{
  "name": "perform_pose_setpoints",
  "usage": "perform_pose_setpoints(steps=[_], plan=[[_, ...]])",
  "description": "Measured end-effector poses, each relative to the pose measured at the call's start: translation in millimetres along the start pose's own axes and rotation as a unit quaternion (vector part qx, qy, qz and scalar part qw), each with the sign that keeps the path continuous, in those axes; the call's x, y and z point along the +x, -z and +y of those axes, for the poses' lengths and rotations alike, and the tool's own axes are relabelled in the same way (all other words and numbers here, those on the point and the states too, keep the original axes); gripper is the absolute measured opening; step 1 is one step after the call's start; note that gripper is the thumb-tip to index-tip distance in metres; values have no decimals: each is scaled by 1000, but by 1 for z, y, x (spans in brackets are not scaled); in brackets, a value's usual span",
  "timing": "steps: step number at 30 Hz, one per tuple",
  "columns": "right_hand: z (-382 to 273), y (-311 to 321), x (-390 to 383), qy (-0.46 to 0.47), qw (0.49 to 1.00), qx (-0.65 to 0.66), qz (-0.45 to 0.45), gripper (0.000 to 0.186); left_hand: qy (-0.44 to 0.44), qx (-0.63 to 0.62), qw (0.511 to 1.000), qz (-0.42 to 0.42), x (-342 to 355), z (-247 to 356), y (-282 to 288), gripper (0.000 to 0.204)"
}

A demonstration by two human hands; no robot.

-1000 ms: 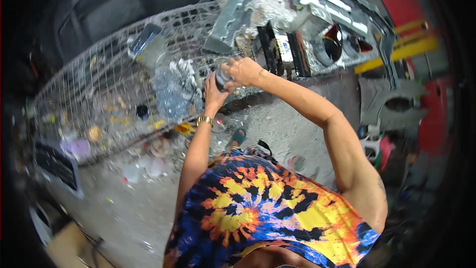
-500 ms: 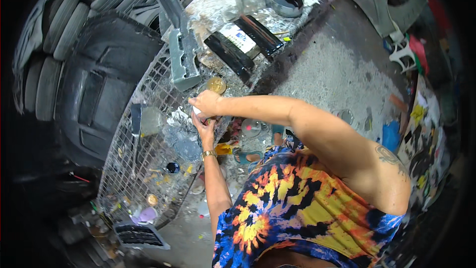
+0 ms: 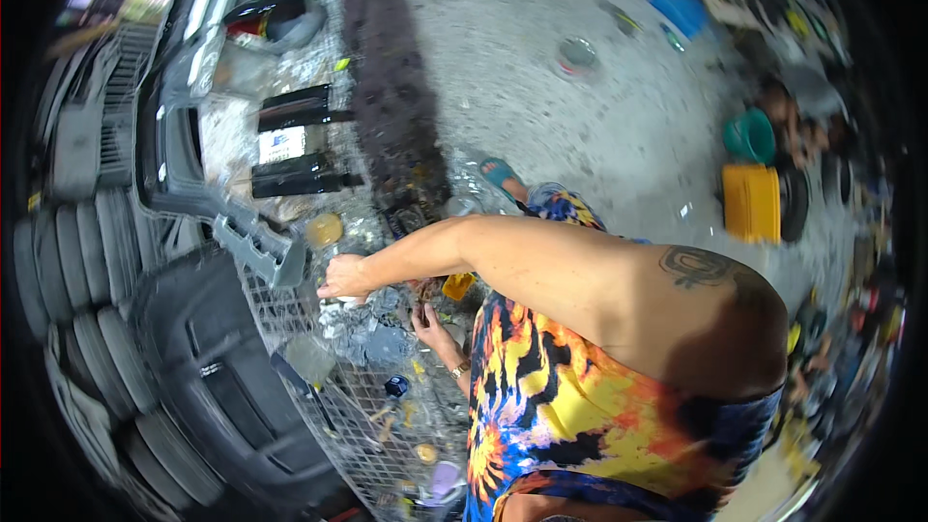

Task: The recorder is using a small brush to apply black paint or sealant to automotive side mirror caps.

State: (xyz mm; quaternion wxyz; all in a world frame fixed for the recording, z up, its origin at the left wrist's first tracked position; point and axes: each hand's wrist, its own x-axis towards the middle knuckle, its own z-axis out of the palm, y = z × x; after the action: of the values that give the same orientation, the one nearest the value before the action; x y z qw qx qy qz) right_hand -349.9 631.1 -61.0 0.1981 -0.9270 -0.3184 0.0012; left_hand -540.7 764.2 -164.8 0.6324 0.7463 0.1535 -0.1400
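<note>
My right hand (image 3: 346, 278) is closed over the grid-topped bench, and part of a small white thing (image 3: 352, 301) shows under its fingers. What kind of thing it is cannot be made out. Just above that hand sits a round tub of yellowish-brown stuff (image 3: 325, 230). My left hand (image 3: 432, 331), with a metal watch at the wrist, is apart from the right, at the bench's near edge. Its fingers look spread, with nothing plain in them. Crumpled grey-white plastic (image 3: 379, 343) lies between and below the hands. A flat greyish scraper-like piece (image 3: 309, 362) rests to the left.
Two glossy black panels (image 3: 295, 176) lie on the bench's far part, beside a grey bumper-like part (image 3: 261, 249). A large black moulded panel (image 3: 217, 367) and stacked tyres (image 3: 72, 266) stand left. A yellow crate (image 3: 751, 203) and green bucket (image 3: 748, 135) are on the floor at right.
The view has swung to the right, so the bench sits further left. My hands, earlier together around the white thing, are now apart, the left drawn back toward my body.
</note>
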Motion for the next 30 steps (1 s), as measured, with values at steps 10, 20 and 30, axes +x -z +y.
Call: perform_pose_setpoints(steps=[10, 20, 30], plan=[[-23, 50, -208, -208, 955, 54, 203, 61, 111, 120, 959, -234, -5, -58, 47, 41], [-67, 35, -559, -623, 753, 61, 202, 59, 221, 315, 856, -346, 51, -47, -6, 45], [-109, 13, -837, -826, 501, -12, 259, 59, 163, 392, 798, -428, 1, -13, -276, 48]])
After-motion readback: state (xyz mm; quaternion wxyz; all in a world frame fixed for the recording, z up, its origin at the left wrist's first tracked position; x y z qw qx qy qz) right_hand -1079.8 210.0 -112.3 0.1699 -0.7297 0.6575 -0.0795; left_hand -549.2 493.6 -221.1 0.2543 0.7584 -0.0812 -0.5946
